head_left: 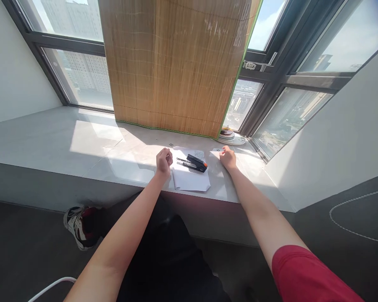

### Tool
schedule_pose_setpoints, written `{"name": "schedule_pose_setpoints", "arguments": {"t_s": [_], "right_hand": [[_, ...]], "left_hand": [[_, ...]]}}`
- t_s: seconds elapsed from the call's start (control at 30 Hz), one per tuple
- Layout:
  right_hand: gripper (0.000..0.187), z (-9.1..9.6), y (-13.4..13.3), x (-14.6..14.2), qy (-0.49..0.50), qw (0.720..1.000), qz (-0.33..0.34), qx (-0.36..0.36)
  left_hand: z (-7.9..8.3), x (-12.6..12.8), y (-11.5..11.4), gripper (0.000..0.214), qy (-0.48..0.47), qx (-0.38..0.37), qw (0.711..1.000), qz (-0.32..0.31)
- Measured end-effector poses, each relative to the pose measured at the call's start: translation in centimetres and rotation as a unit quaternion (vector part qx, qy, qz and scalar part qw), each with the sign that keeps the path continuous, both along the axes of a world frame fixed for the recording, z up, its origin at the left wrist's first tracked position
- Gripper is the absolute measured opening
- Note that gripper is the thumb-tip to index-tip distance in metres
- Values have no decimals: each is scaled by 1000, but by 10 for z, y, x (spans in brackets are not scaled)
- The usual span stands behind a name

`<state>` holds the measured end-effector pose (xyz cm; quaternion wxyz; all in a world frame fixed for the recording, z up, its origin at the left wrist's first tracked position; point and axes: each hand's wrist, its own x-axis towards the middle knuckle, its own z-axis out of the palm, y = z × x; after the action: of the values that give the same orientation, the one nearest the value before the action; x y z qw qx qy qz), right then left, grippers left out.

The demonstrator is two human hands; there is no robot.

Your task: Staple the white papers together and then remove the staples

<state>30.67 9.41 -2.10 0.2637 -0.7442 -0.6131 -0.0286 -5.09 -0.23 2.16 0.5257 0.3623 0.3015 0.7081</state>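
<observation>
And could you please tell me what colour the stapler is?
The stapler is black with an orange part, as the head view shows.

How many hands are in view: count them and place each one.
2. The left hand is beside the left edge of the white paper; the right hand is to the paper's right, apart from it. No third hand shows.

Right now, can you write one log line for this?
left hand: beside paper | right hand: right of paper, apart | black stapler: on paper
</observation>
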Motion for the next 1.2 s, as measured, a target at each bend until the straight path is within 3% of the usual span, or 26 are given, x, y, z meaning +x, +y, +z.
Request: {"name": "schedule_pose_setpoints", "arguments": {"t_s": [0.07,0.17,0.3,0.4,0.47,0.57,0.63,0.7,0.8,0.93,0.97,1.07,1.2], "right_hand": [[30,4,-14,-15,-22,998,-21,-46],[32,5,-39,-39,-73,990,15,-116],[33,6,-64,-56,-95,987,54,-117],[32,9,-72,-59,-99,985,61,-124],[33,11,-73,-60,-97,986,56,-127],[33,11,-71,-61,-94,986,57,-124],[33,9,-69,-61,-93,987,60,-120],[33,8,-67,-61,-92,987,60,-119],[32,6,-64,-60,-91,987,58,-121],[32,6,-64,-60,-96,987,55,-114],[32,6,-64,-60,-98,987,54,-113],[33,6,-65,-61,-99,987,53,-115],[35,6,-66,-61,-103,987,54,-110]], "left_hand": [[2,-3,0,38,-2,-3,1000,3],[4,-8,3,39,4,-17,1000,24],[-1,-15,8,40,47,-66,996,45],[-8,-19,15,40,150,-73,983,80],[-13,-21,25,40,248,-54,956,149],[-16,-27,52,24,406,-27,887,218],[-16,-30,75,14,541,-4,822,180],[-15,-34,97,39,657,16,746,106],[-13,-36,122,58,719,34,694,26],[-17,-35,130,53,788,41,613,-32],[-19,-35,128,49,798,39,601,-31],[-24,-38,117,33,799,20,600,-6],[-26,-45,94,23,778,12,626,57]]}}
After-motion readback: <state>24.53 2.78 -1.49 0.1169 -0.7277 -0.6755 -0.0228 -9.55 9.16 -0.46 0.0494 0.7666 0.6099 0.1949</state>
